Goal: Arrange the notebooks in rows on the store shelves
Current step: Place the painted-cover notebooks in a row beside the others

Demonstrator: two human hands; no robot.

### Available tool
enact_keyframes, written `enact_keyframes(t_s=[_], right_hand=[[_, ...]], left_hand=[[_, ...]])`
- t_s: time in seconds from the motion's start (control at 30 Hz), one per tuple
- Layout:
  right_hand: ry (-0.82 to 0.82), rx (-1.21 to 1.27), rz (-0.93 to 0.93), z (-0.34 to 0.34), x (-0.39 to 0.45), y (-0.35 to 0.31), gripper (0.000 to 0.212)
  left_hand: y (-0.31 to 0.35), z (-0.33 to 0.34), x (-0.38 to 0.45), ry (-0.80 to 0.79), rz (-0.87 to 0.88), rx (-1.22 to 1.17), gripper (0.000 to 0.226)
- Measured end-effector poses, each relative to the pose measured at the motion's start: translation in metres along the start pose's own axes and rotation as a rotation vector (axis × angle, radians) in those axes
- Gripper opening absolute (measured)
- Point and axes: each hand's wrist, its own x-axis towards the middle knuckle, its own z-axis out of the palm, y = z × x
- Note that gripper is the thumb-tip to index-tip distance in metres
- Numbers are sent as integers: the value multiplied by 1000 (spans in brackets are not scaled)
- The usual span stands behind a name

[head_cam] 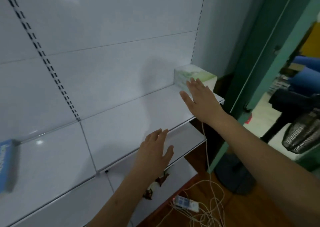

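Pale green notebook stack at shelf's right end; both hands' fingers straight, holding nothing

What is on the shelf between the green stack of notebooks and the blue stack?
Nothing. In the head view, the white shelf is bare between the green stack at its right end and the blue stack at the far left.

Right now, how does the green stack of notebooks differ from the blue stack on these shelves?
The green stack sits at the far right end of the upper shelf, against the back panel; the blue stack is at the picture's left edge, partly cut off. The right hand has straight fingers at the green stack; no hand is near the blue stack. The left hand hovers open, holding nothing. Both stacks look blurred.
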Motion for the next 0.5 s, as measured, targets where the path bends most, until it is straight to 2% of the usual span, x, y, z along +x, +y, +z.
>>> enact_keyframes(t_s=[0.17,0.33,0.5], right_hand=[[6,-42,-12,-10,40,74,64],[-4,-67,6,8,98,124,65],[-123,-135,75,43,151,158,72]], left_hand=[[40,31,55,-39,9,23,59],[50,49,114,-40,16,46,59],[36,65,171,-56,49,57,59]])
